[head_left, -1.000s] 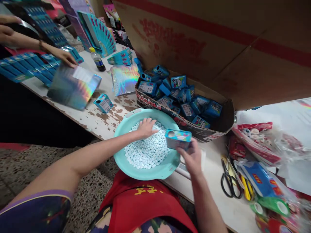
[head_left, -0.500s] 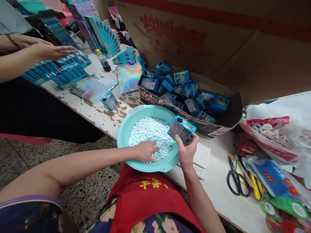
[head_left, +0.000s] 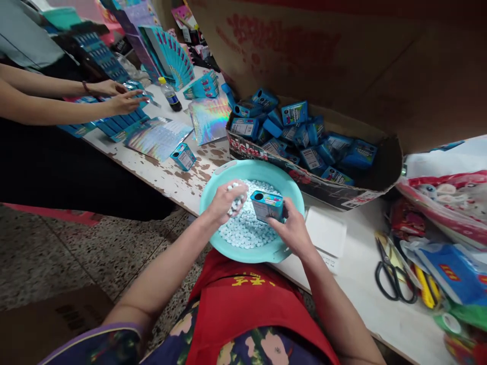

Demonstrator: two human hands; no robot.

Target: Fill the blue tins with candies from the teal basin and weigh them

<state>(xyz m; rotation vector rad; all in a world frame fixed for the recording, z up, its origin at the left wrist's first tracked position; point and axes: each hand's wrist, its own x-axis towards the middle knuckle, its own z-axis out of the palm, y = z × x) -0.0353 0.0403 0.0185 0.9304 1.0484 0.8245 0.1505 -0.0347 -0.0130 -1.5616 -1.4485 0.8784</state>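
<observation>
Cupping a fistful of white pellets (head_left: 245,235), the left hand (head_left: 223,200) is up above the basin (head_left: 206,200), its fingers curled around the load, with pellets bulging out between them! Across from it the right hand (head_left: 296,226) is clamped on a blue box (head_left: 266,209), thumb on the near side, holding it over the basin with the dark round opening (head_left: 259,196) facing up. The two hands are near each other but apart, and no pellet can be seen dropping in. This looks like the loading step, handful up and box ready, and the next move seems to call for bringing that fist right over the opening and loosening it a little at a time; too generous a release could send pellets past the small mouth, though the basin below would likely catch them. How full the box is, I cannot tell. Now the containers: the basin, at the edge of the counter (head_left: 361,263), has a broad bed of pellets, and just behind it the open carton (head_left: 262,153) holds a jumble of more blue boxes (head_left: 294,113), tipped every which way. One lone box (head_left: 183,156) stands on the counter, left of the carton.
</observation>
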